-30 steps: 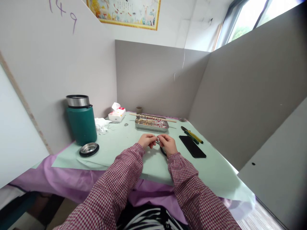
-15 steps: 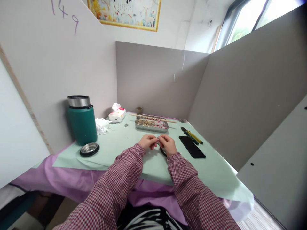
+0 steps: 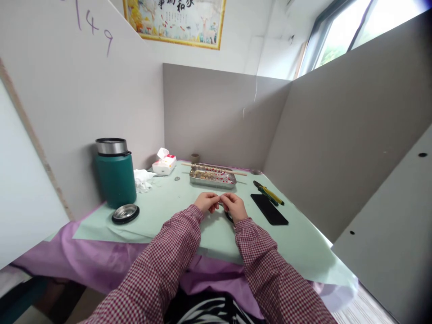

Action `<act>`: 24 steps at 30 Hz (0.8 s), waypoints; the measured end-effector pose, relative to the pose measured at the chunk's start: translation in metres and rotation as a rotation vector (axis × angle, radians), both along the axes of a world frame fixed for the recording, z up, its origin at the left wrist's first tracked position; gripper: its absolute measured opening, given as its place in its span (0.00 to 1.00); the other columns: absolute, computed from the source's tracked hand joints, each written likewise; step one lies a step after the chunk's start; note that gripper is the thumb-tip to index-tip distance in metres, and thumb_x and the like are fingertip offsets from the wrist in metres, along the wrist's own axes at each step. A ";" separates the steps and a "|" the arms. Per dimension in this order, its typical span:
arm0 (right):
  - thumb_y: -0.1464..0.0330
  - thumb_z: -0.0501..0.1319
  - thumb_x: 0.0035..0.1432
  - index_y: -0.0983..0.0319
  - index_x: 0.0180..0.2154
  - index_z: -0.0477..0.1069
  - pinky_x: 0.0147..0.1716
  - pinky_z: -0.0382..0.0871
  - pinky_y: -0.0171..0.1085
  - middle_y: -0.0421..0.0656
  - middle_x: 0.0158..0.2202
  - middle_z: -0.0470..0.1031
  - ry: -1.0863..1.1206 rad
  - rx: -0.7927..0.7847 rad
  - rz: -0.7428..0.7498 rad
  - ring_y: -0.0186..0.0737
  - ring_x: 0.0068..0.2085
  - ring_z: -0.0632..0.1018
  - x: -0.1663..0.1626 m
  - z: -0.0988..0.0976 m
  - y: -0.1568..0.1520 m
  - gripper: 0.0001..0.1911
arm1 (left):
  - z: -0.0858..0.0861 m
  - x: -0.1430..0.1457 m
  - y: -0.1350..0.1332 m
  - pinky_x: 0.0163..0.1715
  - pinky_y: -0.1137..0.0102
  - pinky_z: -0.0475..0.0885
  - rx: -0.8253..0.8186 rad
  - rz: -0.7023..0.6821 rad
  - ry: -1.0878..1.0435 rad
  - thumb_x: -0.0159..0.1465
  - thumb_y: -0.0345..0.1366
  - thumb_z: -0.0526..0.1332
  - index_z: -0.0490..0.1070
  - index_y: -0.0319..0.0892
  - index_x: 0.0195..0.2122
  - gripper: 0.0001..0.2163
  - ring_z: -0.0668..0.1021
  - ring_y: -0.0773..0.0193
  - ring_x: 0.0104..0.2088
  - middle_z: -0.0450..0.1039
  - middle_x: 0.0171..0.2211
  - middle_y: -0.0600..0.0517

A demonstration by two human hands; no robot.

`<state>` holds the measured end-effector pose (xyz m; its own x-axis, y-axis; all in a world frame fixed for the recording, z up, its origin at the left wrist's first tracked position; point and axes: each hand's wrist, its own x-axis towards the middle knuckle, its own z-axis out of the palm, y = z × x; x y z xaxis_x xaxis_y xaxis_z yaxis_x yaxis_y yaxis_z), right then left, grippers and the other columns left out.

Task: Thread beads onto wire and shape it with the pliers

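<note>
My left hand (image 3: pixel 208 202) and my right hand (image 3: pixel 234 206) meet above the middle of the table, fingertips pinched close together. Whatever sits between them is too small to make out. Partly under my right hand lies a dark, curved object (image 3: pixel 229 217), perhaps a scissor handle; most of it is hidden. Just beyond my hands stands a metal tray (image 3: pixel 212 183) holding small gold, red and clear beads. Across the tray rests a wooden stick (image 3: pixel 239 173) with beaded pieces along it.
On the left are a green thermos (image 3: pixel 116 180), its lid (image 3: pixel 125 213), crumpled tissue (image 3: pixel 143 180) and a tissue pack (image 3: pixel 164 163). To the right lie a black flat pad (image 3: pixel 269 209) and yellow-green pliers (image 3: pixel 272 195). A small cup (image 3: pixel 195 158) stands at the back. Grey partitions (image 3: pixel 222 117) enclose the table.
The camera view has tilted up slightly, so the scene sits a little lower. My hands stay pinched together over the same spot, with the fingertips a bit closer.
</note>
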<state>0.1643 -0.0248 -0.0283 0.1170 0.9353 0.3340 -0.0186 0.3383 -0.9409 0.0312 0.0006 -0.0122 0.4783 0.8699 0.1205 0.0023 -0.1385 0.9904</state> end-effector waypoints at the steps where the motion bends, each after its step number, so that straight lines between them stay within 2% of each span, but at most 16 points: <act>1: 0.57 0.62 0.42 0.64 0.28 0.67 0.14 0.54 0.29 0.36 0.18 0.68 0.006 -0.002 0.000 0.27 0.16 0.61 0.000 0.000 0.000 0.17 | 0.000 0.000 0.000 0.12 0.76 0.57 0.017 -0.007 0.001 0.52 0.43 0.58 0.66 0.36 0.24 0.13 0.64 0.74 0.11 0.65 0.15 0.56; 11: 0.57 0.61 0.44 0.63 0.27 0.65 0.14 0.53 0.29 0.33 0.14 0.62 -0.002 -0.047 -0.001 0.27 0.16 0.60 0.001 -0.001 0.001 0.15 | -0.004 0.001 -0.002 0.13 0.78 0.58 0.110 -0.049 0.069 0.53 0.41 0.58 0.66 0.36 0.23 0.12 0.64 0.76 0.12 0.66 0.16 0.56; 15: 0.57 0.61 0.45 0.63 0.26 0.64 0.14 0.52 0.28 0.32 0.13 0.60 -0.016 -0.040 -0.017 0.26 0.15 0.59 0.000 -0.003 0.001 0.15 | -0.001 0.002 -0.003 0.13 0.78 0.58 0.061 -0.055 0.065 0.54 0.39 0.58 0.66 0.36 0.23 0.10 0.64 0.76 0.11 0.66 0.16 0.56; 17: 0.56 0.60 0.45 0.63 0.26 0.64 0.13 0.52 0.28 0.32 0.13 0.60 -0.022 -0.045 -0.012 0.26 0.15 0.59 0.002 -0.001 0.003 0.15 | 0.005 0.000 0.002 0.13 0.78 0.58 -0.023 -0.004 0.018 0.54 0.37 0.58 0.66 0.36 0.24 0.09 0.64 0.75 0.11 0.66 0.16 0.56; 20: 0.56 0.60 0.44 0.62 0.29 0.65 0.13 0.55 0.29 0.33 0.17 0.62 -0.060 -0.078 0.008 0.26 0.15 0.60 0.010 0.008 0.012 0.16 | 0.021 -0.001 0.020 0.13 0.77 0.59 -0.092 0.162 -0.076 0.55 0.35 0.57 0.65 0.37 0.25 0.07 0.64 0.75 0.11 0.67 0.16 0.55; 22: 0.59 0.61 0.44 0.62 0.31 0.66 0.14 0.56 0.29 0.34 0.18 0.64 -0.173 -0.112 0.007 0.27 0.16 0.62 0.021 0.020 0.022 0.15 | 0.032 -0.001 0.034 0.12 0.77 0.58 -0.079 0.248 -0.077 0.56 0.35 0.57 0.64 0.37 0.25 0.06 0.63 0.75 0.10 0.66 0.15 0.55; 24: 0.61 0.59 0.46 0.63 0.30 0.67 0.15 0.57 0.29 0.36 0.18 0.64 -0.338 -0.153 -0.058 0.29 0.18 0.65 0.033 0.033 0.035 0.12 | 0.037 0.002 0.044 0.11 0.77 0.57 -0.077 0.295 -0.046 0.56 0.34 0.56 0.64 0.37 0.25 0.06 0.63 0.75 0.09 0.65 0.14 0.56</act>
